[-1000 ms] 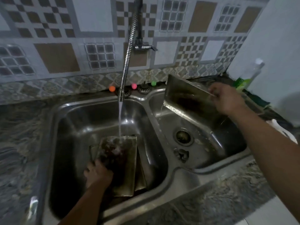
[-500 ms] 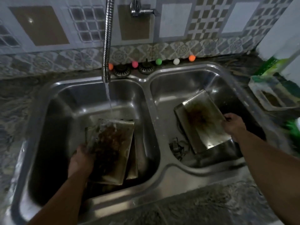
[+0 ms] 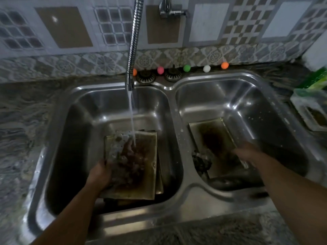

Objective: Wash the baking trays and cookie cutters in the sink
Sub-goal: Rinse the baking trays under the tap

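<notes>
A greasy, browned baking tray (image 3: 139, 165) lies in the left basin under the running water, on top of another tray (image 3: 160, 181) whose edge shows at its right. My left hand (image 3: 100, 173) grips this top tray at its left edge. A second stained baking tray (image 3: 214, 138) lies flat in the right basin. My right hand (image 3: 246, 153) is blurred, over that tray's near right corner; whether it still holds the tray is unclear. A dark cookie cutter (image 3: 201, 160) sits by the right basin's drain.
The flexible steel faucet (image 3: 131, 50) pours into the left basin of the double steel sink (image 3: 175, 96). Coloured balls (image 3: 186, 68) and two strainers line the back ledge. A white soap container (image 3: 311, 112) and green bottle (image 3: 315, 78) stand on the stone counter at right.
My right hand lowered the raised tray from the back of the right basin and laid it flat on the basin floor. My left hand stayed on the left tray under the water.
</notes>
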